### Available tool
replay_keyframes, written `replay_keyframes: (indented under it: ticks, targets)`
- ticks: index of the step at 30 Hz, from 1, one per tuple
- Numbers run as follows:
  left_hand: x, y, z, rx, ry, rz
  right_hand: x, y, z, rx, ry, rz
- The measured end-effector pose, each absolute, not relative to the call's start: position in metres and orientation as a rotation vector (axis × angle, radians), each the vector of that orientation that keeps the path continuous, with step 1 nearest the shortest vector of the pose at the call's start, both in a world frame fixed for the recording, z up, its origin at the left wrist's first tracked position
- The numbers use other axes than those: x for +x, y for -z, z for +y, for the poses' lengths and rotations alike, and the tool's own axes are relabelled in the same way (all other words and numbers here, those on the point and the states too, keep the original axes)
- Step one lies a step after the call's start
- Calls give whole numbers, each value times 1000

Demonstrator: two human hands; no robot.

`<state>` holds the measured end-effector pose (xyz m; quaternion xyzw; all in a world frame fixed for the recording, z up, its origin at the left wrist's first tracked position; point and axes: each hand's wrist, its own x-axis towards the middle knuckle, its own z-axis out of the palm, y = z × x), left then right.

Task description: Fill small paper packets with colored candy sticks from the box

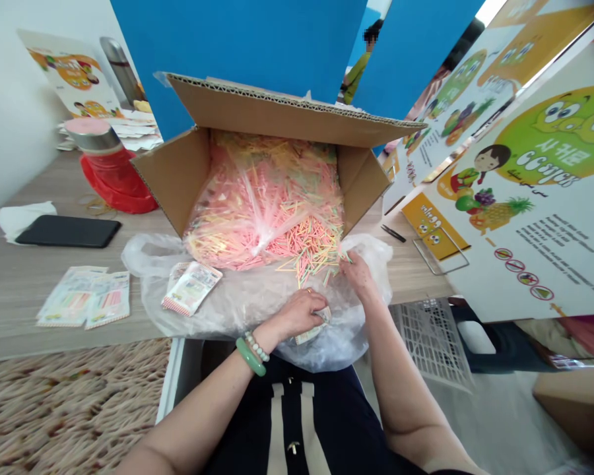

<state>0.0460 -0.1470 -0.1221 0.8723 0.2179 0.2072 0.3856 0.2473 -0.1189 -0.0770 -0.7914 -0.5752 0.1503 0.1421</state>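
Observation:
My left hand (301,314), with a green bangle and a beaded bracelet at the wrist, is closed on a small printed packet (307,337). The hand covers most of that packet. To the right, my right hand (358,276) has its fingers drawn together at the edge of a heap of thin candy sticks (311,245). Green bits of stick show at its fingertips. Pink, yellow and green sticks fill a clear plastic bag (260,237) in an open cardboard box (297,113). Under both hands lies a clear plastic sheet (247,305). More small packets (192,289) rest on it at left.
Flat packets (85,297), a black phone (69,231) and a flask (93,136) in red cloth stand left on the table. Tweezers (393,233) lie right of the box. Printed cartons (534,171) rise at right, above a grey plastic crate (433,340). A person (357,72) is far back.

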Motion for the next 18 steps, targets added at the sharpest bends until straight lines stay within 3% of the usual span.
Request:
replay_keyframes:
  ticks: [18]
  targets:
    - [25,91,-182,2466,-540,742,213,70,-100,-2015,33,-2564]
